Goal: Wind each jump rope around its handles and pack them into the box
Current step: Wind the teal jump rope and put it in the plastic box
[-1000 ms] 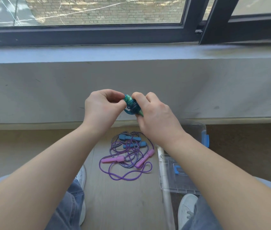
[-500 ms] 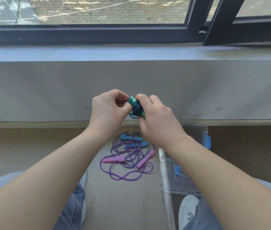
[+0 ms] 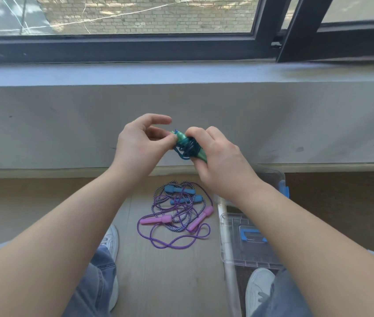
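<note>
- Floor (image 3: 163,282): pale boards, with an open strip between the knees. Bounded ahead by the grey wall (image 3: 67,124) under the window sill (image 3: 181,72). White pipe (image 3: 228,259) along the strip's right edge.
- Open air on all sides of both hands, raised in front of the wall and well above the floor.
- Green jump rope (image 3: 187,146): held in the air between the hands, handles together and tilted. Dark cord wound round the middle, one slack loop hanging beneath.
- Right hand (image 3: 218,161): fingers curled round the lower part of the bundle, gripping it.
- Left hand (image 3: 140,145): thumb and a lower finger pinching the upper tip of the handles, forefinger lifted and spread.
- Against half a second ago: left hand then bunched close over the bundle, now fanned wider, with more of the green handle showing. Ropes on the floor unmoved.
- Blue-handled rope (image 3: 179,193): unwound, striped cord, on the floor below the hands. Tangled with the pink-handled rope (image 3: 170,219), whose purple cord loops toward the near side.
- Box (image 3: 270,177): clear plastic with blue fittings, on the floor right of the loose ropes, near the foot of the wall. Largely hidden by the right forearm, so contents cannot be told.
- Lid (image 3: 238,252): clear, with a blue handle, flat on the floor on the near side of the box.
</note>
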A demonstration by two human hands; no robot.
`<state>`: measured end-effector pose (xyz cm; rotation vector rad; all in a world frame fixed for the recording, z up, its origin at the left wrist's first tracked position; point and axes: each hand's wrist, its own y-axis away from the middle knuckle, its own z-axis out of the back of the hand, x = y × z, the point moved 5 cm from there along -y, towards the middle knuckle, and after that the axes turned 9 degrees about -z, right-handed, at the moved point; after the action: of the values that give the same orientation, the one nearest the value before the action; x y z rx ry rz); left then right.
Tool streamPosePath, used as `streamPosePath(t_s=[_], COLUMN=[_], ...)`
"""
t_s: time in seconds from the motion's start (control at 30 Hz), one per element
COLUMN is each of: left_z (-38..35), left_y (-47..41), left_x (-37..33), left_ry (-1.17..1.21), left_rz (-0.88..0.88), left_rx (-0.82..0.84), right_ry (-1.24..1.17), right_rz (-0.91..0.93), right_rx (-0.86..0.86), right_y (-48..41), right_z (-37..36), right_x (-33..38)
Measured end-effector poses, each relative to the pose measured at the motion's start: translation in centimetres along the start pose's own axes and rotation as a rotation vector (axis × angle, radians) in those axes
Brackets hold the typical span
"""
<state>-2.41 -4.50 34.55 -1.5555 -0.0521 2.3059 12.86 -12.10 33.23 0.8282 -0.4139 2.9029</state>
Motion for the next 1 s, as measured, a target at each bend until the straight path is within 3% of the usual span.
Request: streamPosePath(t_s=[0.2,0.43,0.57,0.87,1.0], left_z=[0.4,-0.3,-0.9,-0.9,-0.9], left_y=[-0.1,0.3,0.5,0.4,0.1], left_x=[-0.1,-0.4,-0.5,-0.4,0.0], left_ry=[-0.026,0.054,0.060,-0.070,0.060], left_rz=[0.056,0.055,0.054,-0.046,0.101], left_rx=[0.177,0.232,0.248,0.169,0.272], right_ry=[-0.055,-0.103,-0.124,-0.081,-0.073], right_rz=[-0.008,-0.070,-0.130,-0.056,0.004], right_rx=[0.064,0.191,0.039,-0.030,-0.034], right_y=[-0.1,0.9,0.7,0.3,0.2], right_z=[0.3,-0.1,-0.1,0.3,0.7], right_x=[-0.5,-0.3,-0.2,0.0,-0.1])
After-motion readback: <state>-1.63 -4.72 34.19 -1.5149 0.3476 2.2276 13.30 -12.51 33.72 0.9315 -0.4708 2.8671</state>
